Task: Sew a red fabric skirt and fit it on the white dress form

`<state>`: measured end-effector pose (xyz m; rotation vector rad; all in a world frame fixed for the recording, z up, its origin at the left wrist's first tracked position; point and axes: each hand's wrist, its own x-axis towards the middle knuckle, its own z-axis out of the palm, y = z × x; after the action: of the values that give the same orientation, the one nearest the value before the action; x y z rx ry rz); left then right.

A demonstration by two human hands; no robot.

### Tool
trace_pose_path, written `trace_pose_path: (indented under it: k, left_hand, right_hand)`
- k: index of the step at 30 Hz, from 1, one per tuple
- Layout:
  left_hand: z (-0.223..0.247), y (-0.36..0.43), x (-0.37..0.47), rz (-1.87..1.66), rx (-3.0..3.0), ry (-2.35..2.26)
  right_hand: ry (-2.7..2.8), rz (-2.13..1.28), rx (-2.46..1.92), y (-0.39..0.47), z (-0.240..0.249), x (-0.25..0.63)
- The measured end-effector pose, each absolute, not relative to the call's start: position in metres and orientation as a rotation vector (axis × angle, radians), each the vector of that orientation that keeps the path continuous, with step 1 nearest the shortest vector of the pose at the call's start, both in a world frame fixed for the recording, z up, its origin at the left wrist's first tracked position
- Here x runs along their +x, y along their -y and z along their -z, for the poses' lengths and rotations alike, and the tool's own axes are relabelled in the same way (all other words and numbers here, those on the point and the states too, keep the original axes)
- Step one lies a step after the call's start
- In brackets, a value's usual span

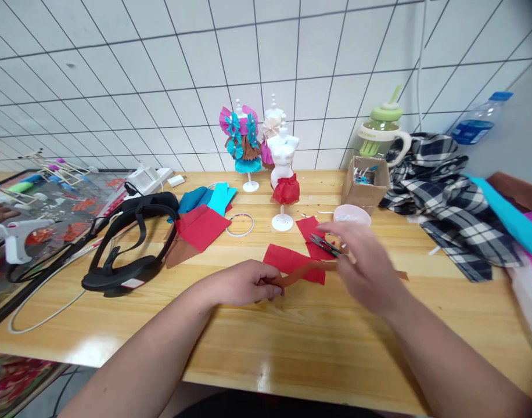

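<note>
My left hand pinches one end of a narrow brown crepe-paper strip above the table's front half. The strip runs right, across a red paper piece and behind my right hand. That hand is motion-blurred, with fingers stretched out and apart from the thumb, close to the dark-bladed thread snips. The snips lie on a second red piece. Behind them stands a small white dress-form mannequin wearing a gathered red skirt.
Two more mannequins, one in a pink, blue and brown outfit, stand by the tiled wall. At left are a black headset, glue gun and another person's hand. A pink bowl, cardboard box and plaid cloth are right.
</note>
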<state>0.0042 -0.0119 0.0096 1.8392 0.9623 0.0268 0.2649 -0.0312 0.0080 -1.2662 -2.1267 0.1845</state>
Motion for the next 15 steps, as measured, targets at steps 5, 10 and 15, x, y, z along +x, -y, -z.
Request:
trace_pose_path:
  k: [5,10,15]
  left_hand:
    - [-0.006,0.015,0.01,-0.091,1.788,-0.902]
    - [-0.006,0.007,0.0,-0.202,1.634,-0.96]
    - [-0.006,0.007,0.001,-0.252,1.581,-0.977]
  right_hand:
    - [2.252,-0.61,-1.123,0.049,0.007,0.22]
    - [2.283,-0.689,-1.266,0.029,0.007,0.238]
    - [2.139,-0.598,-1.303,0.03,0.001,0.244]
